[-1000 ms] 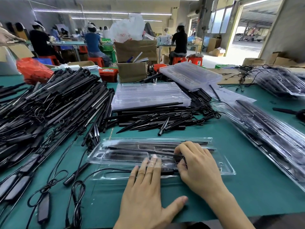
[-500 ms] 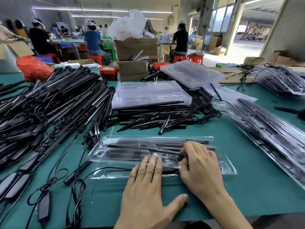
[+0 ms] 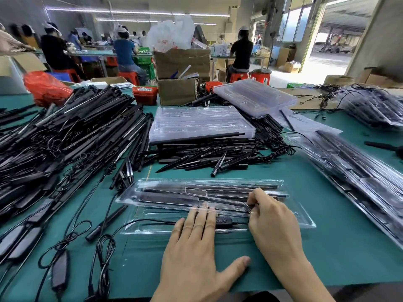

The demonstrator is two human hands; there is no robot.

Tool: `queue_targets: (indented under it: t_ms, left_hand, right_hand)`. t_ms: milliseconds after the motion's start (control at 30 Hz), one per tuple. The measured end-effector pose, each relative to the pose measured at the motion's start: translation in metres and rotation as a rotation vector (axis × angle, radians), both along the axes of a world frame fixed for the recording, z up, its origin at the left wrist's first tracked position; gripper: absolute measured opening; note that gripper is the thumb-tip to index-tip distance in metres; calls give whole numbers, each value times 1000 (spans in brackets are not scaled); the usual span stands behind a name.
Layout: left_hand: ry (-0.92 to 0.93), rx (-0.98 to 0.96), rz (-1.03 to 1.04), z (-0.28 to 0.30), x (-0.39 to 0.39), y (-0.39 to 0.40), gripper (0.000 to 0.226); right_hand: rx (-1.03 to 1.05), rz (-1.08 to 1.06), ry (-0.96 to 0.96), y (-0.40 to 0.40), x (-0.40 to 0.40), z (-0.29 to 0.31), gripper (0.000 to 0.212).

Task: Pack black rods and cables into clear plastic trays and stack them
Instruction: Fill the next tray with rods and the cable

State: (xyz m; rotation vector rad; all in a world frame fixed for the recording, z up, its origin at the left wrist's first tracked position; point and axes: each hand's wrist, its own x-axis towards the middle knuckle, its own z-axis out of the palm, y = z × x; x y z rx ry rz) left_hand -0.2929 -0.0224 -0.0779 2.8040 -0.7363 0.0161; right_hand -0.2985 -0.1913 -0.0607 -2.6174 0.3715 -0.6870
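Note:
A clear plastic tray [image 3: 303, 216] lies on the green table in front of me, with black rods [image 3: 174, 198] seated in its far channels. A black cable with a small controller [image 3: 222, 221] runs along its near channel. My left hand [image 3: 196, 253] lies flat, its straight fingers pressing on the tray and the cable. My right hand [image 3: 272, 223] has curled fingers pinching a cable or rod end at the tray's middle; the pinched piece is mostly hidden.
A large heap of black rods and cables [image 3: 65, 144] fills the left side. Loose spikes [image 3: 207, 158] lie beyond the tray, under a stack of empty clear trays [image 3: 200, 125]. Filled trays [image 3: 359, 175] lie stacked at the right. Cardboard boxes [image 3: 178, 90] stand behind.
My right hand's fingers have curled tighter and lifted slightly over the tray's middle. My left hand stays flat in nearly the same place.

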Motion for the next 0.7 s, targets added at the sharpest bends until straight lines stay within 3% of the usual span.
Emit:
queue_targets:
  t_ms: [100, 167, 267, 533, 700]
  left_hand:
    - [-32, 24, 5, 7, 0, 1, 115]
    - [59, 47, -24, 9, -5, 4, 104]
    - [-9, 49, -30, 8, -6, 1, 98]
    - [-133, -12, -55, 6, -1, 0, 110]
    - [-36, 26, -29, 9, -5, 2, 98]
  right_hand:
    - [-29, 11, -23, 3, -2, 2, 28]
    - [-36, 33, -22, 4, -3, 3, 32]
    - [-63, 61, -10, 4, -1, 3, 39]
    - [-36, -6, 64, 0, 0, 1, 32]
    - [-8, 17, 114, -5, 1, 0, 32]
